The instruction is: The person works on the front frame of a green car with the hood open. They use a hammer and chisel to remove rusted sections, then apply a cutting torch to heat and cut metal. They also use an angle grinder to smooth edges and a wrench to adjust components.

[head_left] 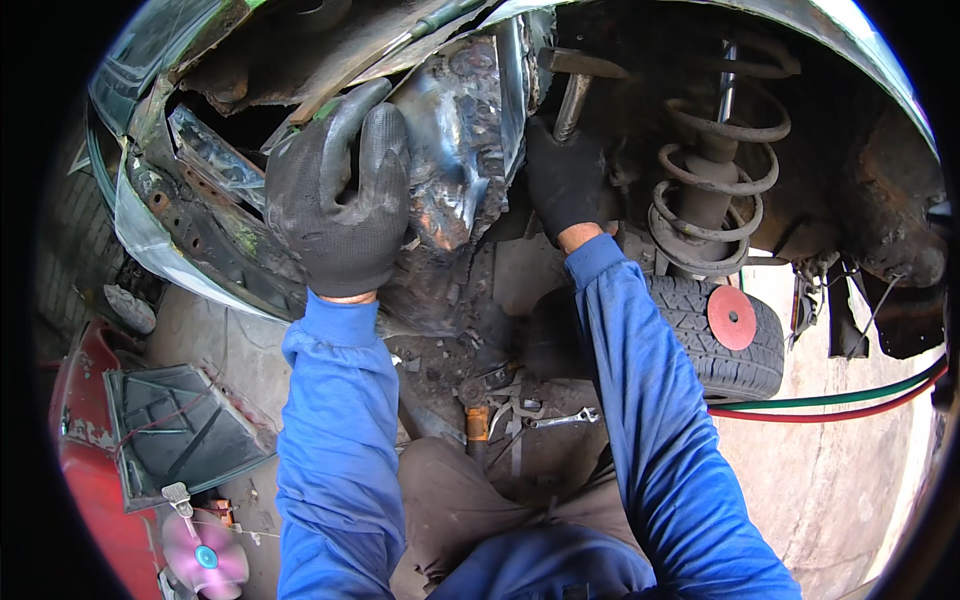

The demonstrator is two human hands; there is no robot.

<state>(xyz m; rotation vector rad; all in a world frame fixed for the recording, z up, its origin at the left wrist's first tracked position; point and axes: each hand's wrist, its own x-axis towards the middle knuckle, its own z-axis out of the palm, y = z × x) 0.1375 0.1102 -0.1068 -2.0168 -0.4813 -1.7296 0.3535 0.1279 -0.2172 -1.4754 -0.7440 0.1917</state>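
My right hand [568, 180], in a dark glove, is closed round the handle of a hammer [572, 105], whose metal head points up inside the wheel well. Just left of the hammer is a scorched, crumpled metal panel [455, 140] with bluish heat marks and rust. My left hand [340, 190], gloved too, lies against the car body at that panel's left side. Its thumb and a long finger are stretched out with a gap between them; the other fingers are partly hidden. A thin brown strip [355, 72] runs behind its fingertips.
A coil spring and strut [712, 180] stand at the right. Below lies a tyre [680, 310] with a red abrasive disc [732, 318] on it. Green and red hoses [830, 408] cross the floor. Wrenches [562, 418], a dark panel [185, 435] and a spinning pink fan [205, 556] sit lower.
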